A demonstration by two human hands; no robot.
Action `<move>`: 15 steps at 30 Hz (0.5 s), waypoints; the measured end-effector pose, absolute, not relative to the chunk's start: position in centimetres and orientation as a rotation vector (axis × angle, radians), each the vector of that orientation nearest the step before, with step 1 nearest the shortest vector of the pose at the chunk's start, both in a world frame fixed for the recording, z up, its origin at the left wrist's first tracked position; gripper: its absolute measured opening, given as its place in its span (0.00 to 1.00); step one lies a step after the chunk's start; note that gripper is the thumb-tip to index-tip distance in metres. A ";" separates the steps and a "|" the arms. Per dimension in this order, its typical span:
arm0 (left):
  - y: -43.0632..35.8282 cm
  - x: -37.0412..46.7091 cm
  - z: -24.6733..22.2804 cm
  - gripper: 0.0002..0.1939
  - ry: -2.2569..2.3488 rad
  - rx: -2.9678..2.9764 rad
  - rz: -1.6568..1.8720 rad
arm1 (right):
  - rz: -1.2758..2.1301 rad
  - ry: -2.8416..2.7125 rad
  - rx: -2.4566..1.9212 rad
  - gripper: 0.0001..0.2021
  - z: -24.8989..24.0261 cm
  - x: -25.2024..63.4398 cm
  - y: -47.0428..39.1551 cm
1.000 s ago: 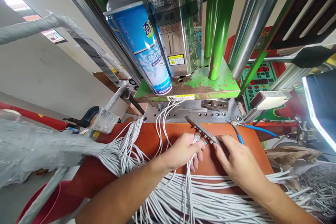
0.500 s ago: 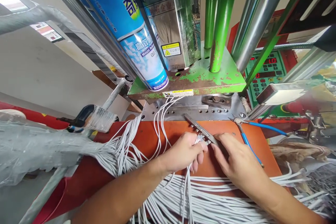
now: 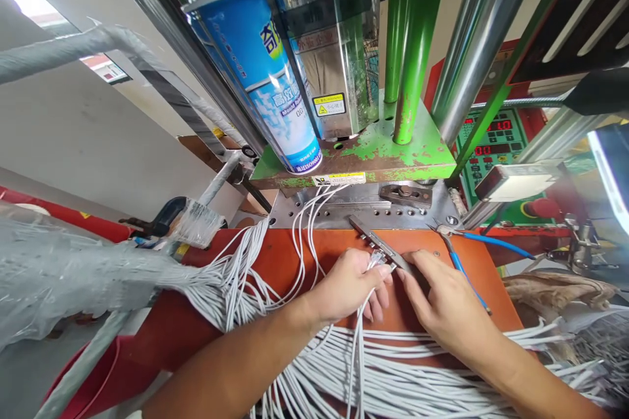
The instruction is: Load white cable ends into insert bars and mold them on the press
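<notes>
My left hand (image 3: 351,281) is closed, pinching the clear plug ends of several white cables (image 3: 358,366) that hang below it. Those plugs (image 3: 376,258) sit against the side of a dark metal bar (image 3: 376,239) with small metal pieces along its edge. My right hand (image 3: 442,291) grips the bar's near end between thumb and fingers. The bar slants over the orange-brown work surface (image 3: 339,242), its far end pointing to the press. How firmly the plugs are seated in the bar cannot be made out.
A green press plate (image 3: 393,163) stands behind, with a blue spray can (image 3: 275,91) on it. Blue-handled pliers (image 3: 457,255) lie at right. Many white cables (image 3: 236,275) spread left and in front. A control panel (image 3: 496,144) is at back right.
The view has shifted slightly, showing more of the spray can's top. My left fingers have moved a little at the plugs; both hands keep their holds.
</notes>
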State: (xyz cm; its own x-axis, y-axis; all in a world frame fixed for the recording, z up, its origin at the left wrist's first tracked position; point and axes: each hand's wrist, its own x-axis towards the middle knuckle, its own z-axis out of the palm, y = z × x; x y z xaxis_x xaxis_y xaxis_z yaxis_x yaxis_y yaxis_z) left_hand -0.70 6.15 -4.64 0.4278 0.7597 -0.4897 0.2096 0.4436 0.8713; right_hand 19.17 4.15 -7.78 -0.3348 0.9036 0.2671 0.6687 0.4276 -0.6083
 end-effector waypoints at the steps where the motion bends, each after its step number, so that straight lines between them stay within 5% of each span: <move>1: 6.3 -0.9 -4.7 0.23 1.112 1.103 0.451 | 0.560 -2.056 -1.354 0.08 -7.7 19.2 4.2; 15: 6.8 -0.9 -4.7 0.20 1.217 1.120 0.518 | 0.427 -2.219 -1.221 0.08 -7.7 19.0 4.1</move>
